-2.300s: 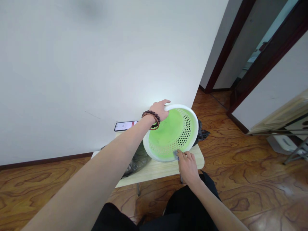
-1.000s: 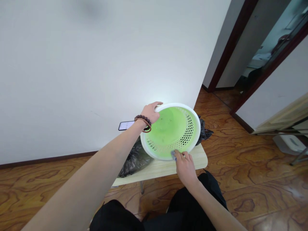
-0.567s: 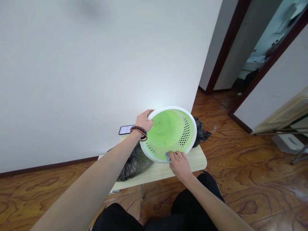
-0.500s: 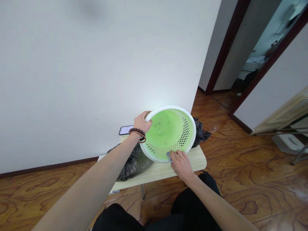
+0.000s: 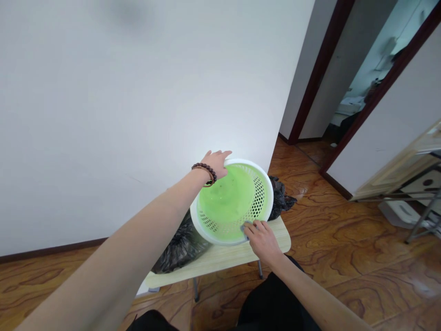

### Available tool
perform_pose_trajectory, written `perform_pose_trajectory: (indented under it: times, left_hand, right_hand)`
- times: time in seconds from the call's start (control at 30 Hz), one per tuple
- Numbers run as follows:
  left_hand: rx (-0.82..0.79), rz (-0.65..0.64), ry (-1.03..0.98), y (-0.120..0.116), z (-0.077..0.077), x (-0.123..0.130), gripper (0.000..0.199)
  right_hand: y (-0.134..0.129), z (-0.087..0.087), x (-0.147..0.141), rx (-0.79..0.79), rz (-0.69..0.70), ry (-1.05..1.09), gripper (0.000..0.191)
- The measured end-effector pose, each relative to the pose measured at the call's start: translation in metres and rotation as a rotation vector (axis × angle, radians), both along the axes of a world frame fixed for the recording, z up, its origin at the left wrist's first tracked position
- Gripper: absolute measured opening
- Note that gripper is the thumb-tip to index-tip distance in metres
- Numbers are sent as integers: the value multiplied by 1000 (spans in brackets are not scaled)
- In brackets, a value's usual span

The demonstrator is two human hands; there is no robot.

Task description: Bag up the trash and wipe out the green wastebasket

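A green plastic basket with a white rim and perforated sides is tilted towards me above a small table. My left hand, with beads on the wrist, has the far-left rim between its thumb, inside, and its fingers, stretched over the outside. At the near-right rim, my right hand pinches a small grey-blue cloth against the basket's inner edge. Its fingertips are curled over the cloth, so only part of it shows.
Black plastic bags lie on the pale wooden table, left of the basket, with another black bag at its right. A white wall rises right behind. To the right are a doorway and a white box on the floor.
My left hand has slid along the rim, up and to the right, with its fingers now more stretched. The basket sits slightly lower and further left in view. The phone is now hidden.
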State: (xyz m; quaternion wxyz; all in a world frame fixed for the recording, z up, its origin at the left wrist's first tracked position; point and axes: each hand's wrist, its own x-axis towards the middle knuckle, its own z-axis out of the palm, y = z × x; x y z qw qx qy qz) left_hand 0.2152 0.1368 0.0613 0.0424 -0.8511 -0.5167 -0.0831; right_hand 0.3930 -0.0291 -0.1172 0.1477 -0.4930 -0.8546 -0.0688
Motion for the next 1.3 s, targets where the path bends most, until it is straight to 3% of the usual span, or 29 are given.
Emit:
perform_pose_trajectory:
  times: [0.2, 0.43, 0.5, 0.63, 0.73, 0.8, 0.93, 1.03, 1.13, 1.2, 1.3]
  left_hand:
    - [-116, -12, -106, 9, -10, -1, 52]
    - [-79, -14, -92, 8, -11, 1, 40]
    - [-78, -2, -83, 8, -12, 0, 40]
    - [-94, 12, -83, 8, -12, -1, 42]
    - [-104, 2, -99, 6, -11, 2, 43]
    - [-97, -5, -103, 5, -10, 5, 43]
    - [-71, -5, -88, 5, -10, 7, 43]
    - [-74, 15, -72, 6, -12, 6, 42]
    - [-90, 37, -56, 6, -12, 6, 44]
    - [-98, 42, -51, 7, -13, 7, 44]
    - [-102, 42, -60, 7, -13, 7, 41]
  right_hand:
    - [-5, -3, 3, -113, -77, 203, 33]
    - [-26, 8, -69, -245, -75, 614, 25]
    - [-25, 7, -77, -259, -67, 654, 24]
    - [-16, -2, -45, -225, -28, 519, 24]
    - [-10, -9, -9, -138, -137, 365, 26]
    - [-9, -10, -2, -110, -229, 348, 26]
    - [-15, -4, -43, -202, -212, 590, 26]
    - [-15, 12, -92, -321, -140, 894, 29]
    - [-6, 29, -127, -373, -171, 1166, 39]
    - [-1, 33, -138, -375, -212, 1236, 42]
    - [-1, 28, -133, -340, -202, 1147, 30]
